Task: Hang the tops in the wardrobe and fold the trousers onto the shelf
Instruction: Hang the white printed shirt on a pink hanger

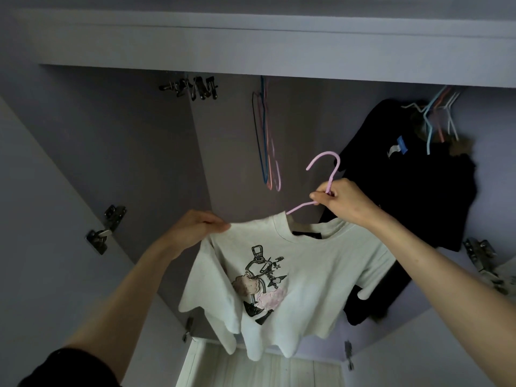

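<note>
A white T-shirt [293,286] with a cartoon print hangs on a pink hanger [325,170] in front of the open wardrobe. My right hand [339,201] grips the hanger at the base of its hook, and the hook points up, free of any rail. My left hand [199,229] pinches the shirt's left shoulder and holds it out to the side. The shirt's right shoulder sits on the hanger, partly hidden behind my right hand.
A black top [399,191] hangs at the right under several coloured hangers [435,118]. More empty hangers [266,138] hang mid-wardrobe, and metal clips [195,88] sit at the upper left. Both doors stand open, with hinges [104,229] showing. A light floor [259,367] lies below.
</note>
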A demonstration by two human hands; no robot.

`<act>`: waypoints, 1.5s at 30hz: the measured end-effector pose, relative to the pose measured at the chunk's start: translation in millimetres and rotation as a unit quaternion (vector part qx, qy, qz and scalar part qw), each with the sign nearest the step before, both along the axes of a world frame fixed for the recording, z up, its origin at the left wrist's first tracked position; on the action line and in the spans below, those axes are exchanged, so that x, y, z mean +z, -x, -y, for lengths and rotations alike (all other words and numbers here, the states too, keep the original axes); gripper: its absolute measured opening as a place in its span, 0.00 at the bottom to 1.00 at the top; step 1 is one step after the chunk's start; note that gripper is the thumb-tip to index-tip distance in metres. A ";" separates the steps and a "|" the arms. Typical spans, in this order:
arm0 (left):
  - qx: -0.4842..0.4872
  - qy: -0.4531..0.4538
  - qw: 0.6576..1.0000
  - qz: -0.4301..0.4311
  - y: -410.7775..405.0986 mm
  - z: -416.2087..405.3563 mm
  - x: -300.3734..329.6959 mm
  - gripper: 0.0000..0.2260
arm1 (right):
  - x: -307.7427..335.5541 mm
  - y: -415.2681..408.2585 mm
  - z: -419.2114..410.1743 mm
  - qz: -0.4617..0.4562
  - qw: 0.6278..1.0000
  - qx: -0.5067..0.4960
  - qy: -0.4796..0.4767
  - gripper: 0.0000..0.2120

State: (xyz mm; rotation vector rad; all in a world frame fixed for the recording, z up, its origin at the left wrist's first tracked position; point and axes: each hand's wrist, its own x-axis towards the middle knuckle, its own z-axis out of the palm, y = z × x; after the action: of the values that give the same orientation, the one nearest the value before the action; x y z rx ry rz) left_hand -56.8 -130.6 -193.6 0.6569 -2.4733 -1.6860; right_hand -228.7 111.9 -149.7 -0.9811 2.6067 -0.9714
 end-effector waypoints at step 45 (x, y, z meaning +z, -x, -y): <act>0.050 0.212 0.962 -0.162 15.9 -29.8 -3.1 0.05 | 22.3 -0.1 -45.2 0.162 0.980 0.113 -0.034 0.16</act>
State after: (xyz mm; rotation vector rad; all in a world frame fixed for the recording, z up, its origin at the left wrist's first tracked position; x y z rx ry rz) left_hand -72.7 -100.8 -196.6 0.4077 -2.3973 -1.0686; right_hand -228.6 157.1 -127.4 -0.9820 2.1930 -0.8938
